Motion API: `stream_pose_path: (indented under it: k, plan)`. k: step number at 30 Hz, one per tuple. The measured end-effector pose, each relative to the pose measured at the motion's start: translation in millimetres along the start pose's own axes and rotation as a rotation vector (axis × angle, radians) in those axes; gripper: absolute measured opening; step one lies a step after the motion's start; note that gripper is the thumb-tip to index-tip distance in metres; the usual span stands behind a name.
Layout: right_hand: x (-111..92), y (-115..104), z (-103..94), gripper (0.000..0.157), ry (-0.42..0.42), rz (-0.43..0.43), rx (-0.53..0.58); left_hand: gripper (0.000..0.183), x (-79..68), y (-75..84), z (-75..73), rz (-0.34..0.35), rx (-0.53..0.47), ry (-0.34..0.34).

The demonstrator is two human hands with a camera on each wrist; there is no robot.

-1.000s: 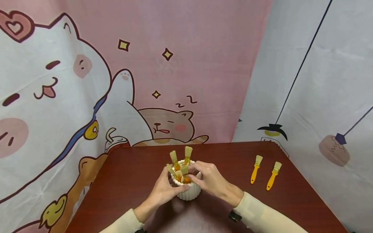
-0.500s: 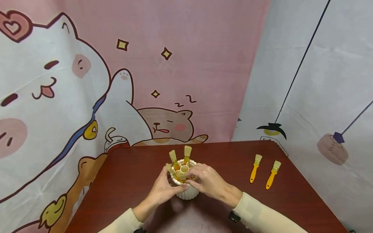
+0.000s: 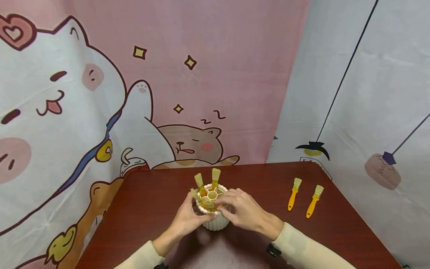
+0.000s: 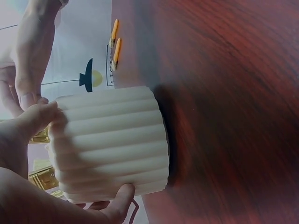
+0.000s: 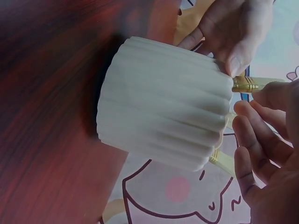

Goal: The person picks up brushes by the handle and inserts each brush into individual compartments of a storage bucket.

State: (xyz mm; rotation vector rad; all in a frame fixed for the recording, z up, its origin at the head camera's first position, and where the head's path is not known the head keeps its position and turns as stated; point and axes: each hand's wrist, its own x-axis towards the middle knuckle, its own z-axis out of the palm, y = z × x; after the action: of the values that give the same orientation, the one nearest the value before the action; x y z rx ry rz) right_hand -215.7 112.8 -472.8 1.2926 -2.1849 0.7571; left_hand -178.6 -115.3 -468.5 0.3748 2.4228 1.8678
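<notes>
A white ribbed pot [image 3: 216,225] with a scalloped rim stands on the table, holding a divided insert with round openings. My left hand [image 3: 186,217] grips it from the left, thumb at the front rim. Several flat paintbrushes stand in it bristles up, among them a back brush [image 3: 216,175] and a left brush [image 3: 199,181]. At the front, one paintbrush [image 5: 245,85] sits low, its gold ferrule just above the rim. My right hand [image 3: 246,212] is right beside that brush, thumb tip at its edge, the other fingers loosely bent. The brush handles are hidden inside the pot.
Two more paintbrushes with yellow handles, one nearer [image 3: 314,201] and one farther [image 3: 295,194], lie on the right of the dark red table [image 3: 151,209]. Behind the table hangs a pink cloth [image 3: 242,93] printed with cartoon animals.
The front paintbrush has sunk lower into the pot and leans left. My right fingers have drawn slightly right, away from it. The left hand keeps its grip on the pot.
</notes>
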Motion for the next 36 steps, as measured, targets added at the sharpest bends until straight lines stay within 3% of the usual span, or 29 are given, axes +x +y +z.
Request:
stream_pose_path:
  k: [5, 8, 13, 16, 20, 36]
  plan:
    - [-4.8, 1.3, -5.4, 0.025, 0.053, 0.009, 0.026, 0.098, -0.1, -1.8, -1.1, -0.004, -0.029, -0.010]
    - [-8.2, 4.2, -11.2, 0.027, 0.075, 0.015, 0.019, 0.101, 2.5, -11.9, 1.8, 0.013, -0.016, 0.013]
    - [-14.8, 13.7, -23.0, 0.029, 0.099, 0.039, -0.017, 0.110, 6.1, -33.2, 10.2, 0.047, 0.110, 0.139]
    - [-20.4, 21.3, -30.0, 0.031, 0.103, 0.068, -0.043, 0.115, 4.6, -33.2, 13.8, 0.026, 0.219, 0.227]
    - [-29.9, 32.6, -38.4, 0.032, 0.109, 0.109, -0.076, 0.117, 3.0, -30.4, 18.7, -0.019, 0.311, 0.285]
    - [-60.8, 69.2, -68.5, 0.026, 0.121, 0.224, -0.161, 0.111, 3.3, -27.2, 23.7, -0.026, 0.339, 0.295]
